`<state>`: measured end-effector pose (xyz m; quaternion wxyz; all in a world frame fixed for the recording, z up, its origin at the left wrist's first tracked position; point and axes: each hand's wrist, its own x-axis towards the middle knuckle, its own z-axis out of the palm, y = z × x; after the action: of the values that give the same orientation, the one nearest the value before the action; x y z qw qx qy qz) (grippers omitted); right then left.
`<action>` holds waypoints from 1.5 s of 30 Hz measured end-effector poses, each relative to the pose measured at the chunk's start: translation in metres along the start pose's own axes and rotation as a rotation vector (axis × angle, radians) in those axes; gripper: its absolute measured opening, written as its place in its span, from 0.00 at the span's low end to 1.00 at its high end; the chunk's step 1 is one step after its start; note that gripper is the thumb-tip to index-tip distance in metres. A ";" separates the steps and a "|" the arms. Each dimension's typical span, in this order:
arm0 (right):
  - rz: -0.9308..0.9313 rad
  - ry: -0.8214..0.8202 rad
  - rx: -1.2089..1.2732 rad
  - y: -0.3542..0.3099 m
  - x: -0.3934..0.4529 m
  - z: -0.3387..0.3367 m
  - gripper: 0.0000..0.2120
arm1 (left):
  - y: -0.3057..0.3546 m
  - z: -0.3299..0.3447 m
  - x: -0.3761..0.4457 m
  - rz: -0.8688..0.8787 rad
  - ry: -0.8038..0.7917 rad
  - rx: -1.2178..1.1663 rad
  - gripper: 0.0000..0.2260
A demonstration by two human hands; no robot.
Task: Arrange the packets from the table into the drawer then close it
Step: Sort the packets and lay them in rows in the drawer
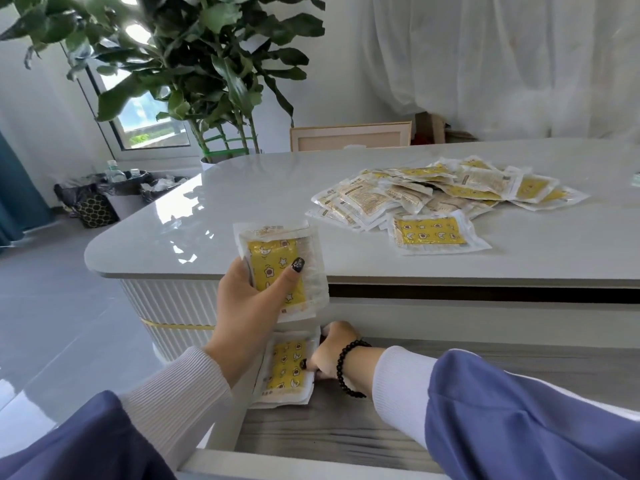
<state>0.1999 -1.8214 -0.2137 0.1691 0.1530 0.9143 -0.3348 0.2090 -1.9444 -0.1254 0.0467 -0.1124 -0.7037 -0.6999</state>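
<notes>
Head view: the left hand (254, 299) grips a small stack of yellow packets (282, 268), thumb across the front and fingers curled behind, held upright just off the table's (207, 209) near left corner. Below it the drawer (346, 427) stands pulled out, its grey wood-grain floor mostly bare. The right hand (334, 351) reaches down into the drawer's far left corner and rests its fingertips against the edge of the packets already laid there (289, 367); the fingers look loosely curled, though whether they pinch the stack or merely nudge it square I cannot tell from this angle. A loose heap of packets (446, 192) lies toward the table's right side, well apart from both hands.

The step in hand seems to be stacking packets in the drawer. The next move likely calls for lowering the held stack beside or onto the laid ones, edges aligned, then returning to the heap; much remains before closing
</notes>
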 end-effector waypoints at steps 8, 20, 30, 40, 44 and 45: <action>0.010 -0.220 0.075 0.026 -0.044 -0.091 0.12 | 0.003 0.000 -0.004 -0.050 -0.195 0.024 0.14; -0.074 -0.249 0.652 0.049 -0.077 -0.097 0.03 | -0.006 0.011 -0.012 -0.329 -0.697 0.498 0.05; 0.068 -0.103 0.745 0.059 -0.062 -0.090 0.03 | -0.017 0.006 -0.006 -0.605 -0.731 0.338 0.16; 0.057 -0.066 0.851 0.053 -0.050 -0.060 0.14 | -0.027 0.007 -0.002 -0.528 -0.641 0.582 0.09; 0.097 -0.007 0.479 0.066 -0.041 -0.057 0.11 | -0.032 0.002 0.003 -0.282 -0.598 0.899 0.06; 0.107 0.015 0.407 0.071 -0.037 -0.056 0.12 | -0.032 0.000 0.003 -0.229 -0.601 0.960 0.07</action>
<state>0.2496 -1.7385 -0.1983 0.1455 0.2347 0.8196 -0.5020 0.1985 -1.9435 -0.1562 -0.1856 -0.1959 -0.9325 -0.2402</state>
